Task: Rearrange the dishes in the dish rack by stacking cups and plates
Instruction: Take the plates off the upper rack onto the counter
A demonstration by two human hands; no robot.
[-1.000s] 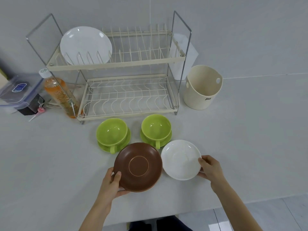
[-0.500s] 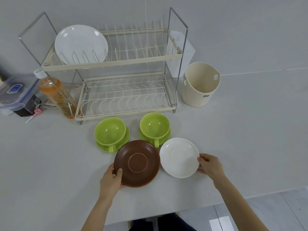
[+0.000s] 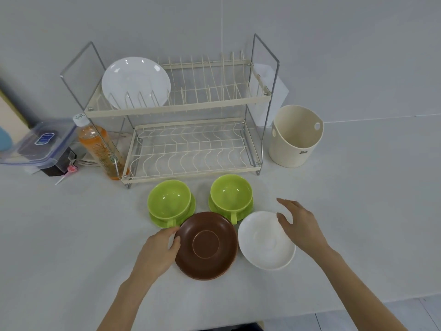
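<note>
A two-tier wire dish rack [image 3: 181, 108] stands at the back with one white plate [image 3: 136, 80] upright in its top tier; the lower tier holds nothing. In front of it two green cups sit on green saucers, one left [image 3: 169, 201] and one right [image 3: 231, 194]. Nearer me lie a brown saucer [image 3: 206, 244] and a white saucer [image 3: 265, 242]. My left hand [image 3: 158, 252] touches the brown saucer's left rim with loosely bent fingers. My right hand [image 3: 299, 223] hovers over the white saucer's right rim, fingers spread and relaxed, thumb near the rim.
A cream bucket [image 3: 296, 137] stands right of the rack. Left of it are an orange drink bottle [image 3: 101, 146], a clear lidded container [image 3: 35, 144] and a small dark box [image 3: 57, 164]. The table's front edge runs just below the saucers.
My right hand let go of the white saucer's rim and lifted up and forward, fingers opening. My left hand slid up along the brown saucer's left rim. The saucers stayed put.
</note>
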